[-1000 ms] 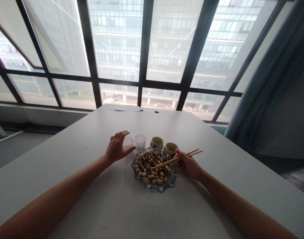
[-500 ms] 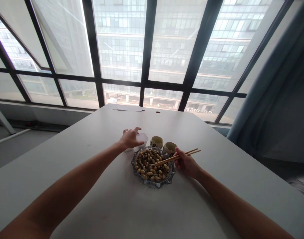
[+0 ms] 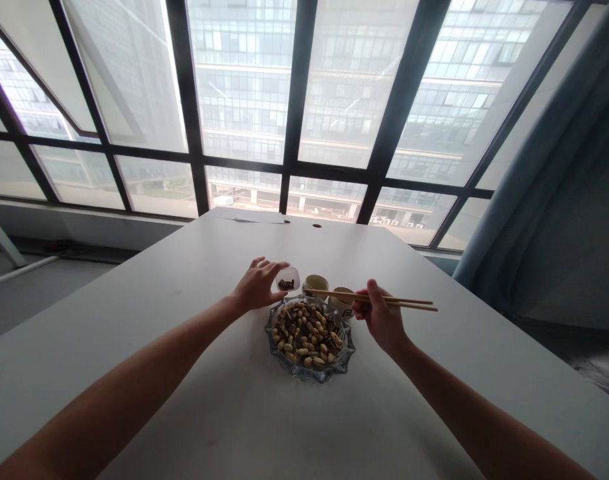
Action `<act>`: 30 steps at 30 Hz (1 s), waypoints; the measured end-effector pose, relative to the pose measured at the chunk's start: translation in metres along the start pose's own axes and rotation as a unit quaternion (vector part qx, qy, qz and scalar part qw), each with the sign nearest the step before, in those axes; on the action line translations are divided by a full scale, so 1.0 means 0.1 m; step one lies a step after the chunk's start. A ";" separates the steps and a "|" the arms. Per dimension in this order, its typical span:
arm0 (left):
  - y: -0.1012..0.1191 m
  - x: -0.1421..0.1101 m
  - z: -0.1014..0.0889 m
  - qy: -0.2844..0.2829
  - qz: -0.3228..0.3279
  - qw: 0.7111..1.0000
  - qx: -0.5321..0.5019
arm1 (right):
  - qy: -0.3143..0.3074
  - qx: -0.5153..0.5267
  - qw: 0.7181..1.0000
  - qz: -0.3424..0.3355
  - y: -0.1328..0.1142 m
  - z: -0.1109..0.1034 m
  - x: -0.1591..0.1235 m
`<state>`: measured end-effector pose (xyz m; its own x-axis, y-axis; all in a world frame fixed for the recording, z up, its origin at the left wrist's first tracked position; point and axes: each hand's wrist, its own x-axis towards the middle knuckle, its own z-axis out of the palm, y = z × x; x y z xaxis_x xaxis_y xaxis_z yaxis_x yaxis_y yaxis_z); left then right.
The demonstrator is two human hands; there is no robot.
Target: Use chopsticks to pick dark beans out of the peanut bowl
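A scalloped glass bowl (image 3: 310, 369) full of mixed nuts and seeds sits on the white table (image 3: 194, 373) in front of me. My right hand (image 3: 382, 319) grips a pair of wooden chopsticks (image 3: 409, 303), held level above the bowl's far rim with the tips pointing left over a ceramic cup (image 3: 315, 285). My left hand (image 3: 258, 285) is curled around a small clear plastic cup (image 3: 288, 279), tilted toward me with dark bits inside. A second ceramic cup (image 3: 342, 303) stands partly hidden behind my right hand.
Behind the table rises a tall window with dark frames (image 3: 294, 133). A blue-grey curtain (image 3: 549, 187) hangs at the right. A small dark spot (image 3: 316, 226) and flat sheets (image 3: 249, 218) lie near the table's far edge.
My right hand lifted the chopsticks out of the bowl and turned them level. My left hand closed on the clear cup and tipped it, and a second clear cup is out of sight.
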<state>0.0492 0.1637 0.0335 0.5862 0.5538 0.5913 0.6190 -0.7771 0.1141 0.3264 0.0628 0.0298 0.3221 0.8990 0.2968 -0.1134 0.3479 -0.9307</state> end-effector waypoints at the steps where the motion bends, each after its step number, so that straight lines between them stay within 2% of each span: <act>1: 0.00 0.00 0.00 -0.003 0.000 1.000 0.000 | 0.004 -0.024 0.999 -0.024 -0.04 0.07 0.02; 4: -0.01 0.01 0.00 -0.013 -0.002 1.000 0.002 | -0.030 -0.085 0.994 -0.070 -0.07 0.28 0.12; 8: -0.01 0.01 -0.01 -0.018 0.002 1.000 0.011 | -0.116 -0.144 0.980 -0.079 -0.02 0.48 0.25; 10: -0.02 0.01 -0.01 -0.020 0.002 1.000 0.017 | -0.123 -0.152 0.977 -0.083 -0.05 0.50 0.27; 13: -0.03 0.01 -0.01 -0.032 -0.012 0.999 0.030 | -0.112 -0.141 0.980 -0.079 -0.24 0.39 0.26; 14: -0.04 0.02 -0.01 -0.036 -0.019 0.999 0.036 | -0.118 -0.137 0.981 -0.070 -0.33 0.33 0.24; 16: -0.05 0.06 0.01 -0.049 -0.032 0.997 0.046 | -0.181 -0.155 0.971 -0.017 -0.52 0.20 0.20; 19: -0.06 0.13 0.02 -0.072 -0.049 0.995 0.050 | -0.297 -0.217 0.926 0.090 -0.69 0.05 0.12; 21: -0.05 0.14 0.01 -0.076 -0.055 0.995 0.045 | -0.338 -0.246 0.900 0.123 -0.69 0.03 0.06; 23: -0.05 0.11 -0.01 -0.060 -0.060 0.996 0.033 | -0.339 -0.248 0.900 0.114 -0.61 0.05 0.01; 27: -0.13 -0.14 -0.05 0.020 -0.084 0.996 -0.003 | -0.245 -0.211 0.945 0.045 -0.41 0.13 -0.03; 30: -0.23 -0.39 0.00 0.089 -0.114 0.988 -0.046 | -0.198 -0.200 0.959 0.019 -0.39 0.15 -0.02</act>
<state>0.0124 0.1601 0.0081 0.3302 0.6627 0.6722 0.6698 -0.6662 0.3278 0.3164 0.0508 0.0689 -0.0659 0.9671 0.2459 0.2772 0.2544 -0.9265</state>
